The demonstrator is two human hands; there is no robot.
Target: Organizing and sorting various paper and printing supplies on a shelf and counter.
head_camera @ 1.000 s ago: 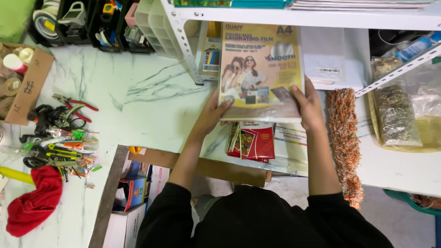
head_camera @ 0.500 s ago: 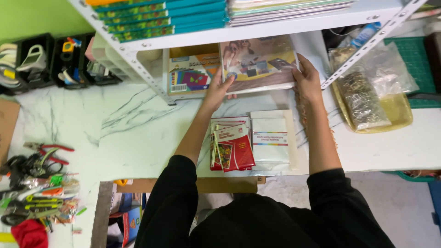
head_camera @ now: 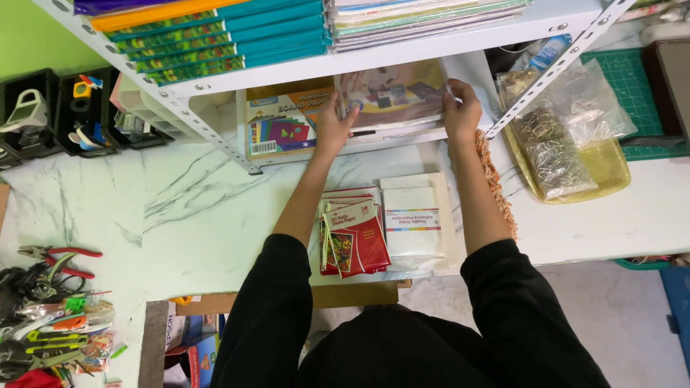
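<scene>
My left hand point(head_camera: 332, 128) and my right hand point(head_camera: 461, 109) grip the two sides of a flat pack of printed film sheets point(head_camera: 394, 97). The pack lies nearly level, half under the lower white shelf point(head_camera: 402, 50), on top of other flat packs. To its left, a pack of coloured board paper point(head_camera: 286, 128) rests under the same shelf. Below my arms, red packets point(head_camera: 352, 233) and a white packet point(head_camera: 415, 224) lie on the marble-patterned table point(head_camera: 194, 208).
Teal and green folders point(head_camera: 215, 36) and paper stacks point(head_camera: 424, 16) fill the shelf above. A yellow tray with plastic bags point(head_camera: 568, 144) sits to the right, black organiser bins point(head_camera: 65, 115) to the left, pliers and small tools point(head_camera: 50, 302) at the lower left. A slanted shelf brace point(head_camera: 208, 136) crosses the table.
The pack went from upright in front of me to nearly flat and moved away, under the shelf. My arms stretched forward and the view tilted up toward the shelves.
</scene>
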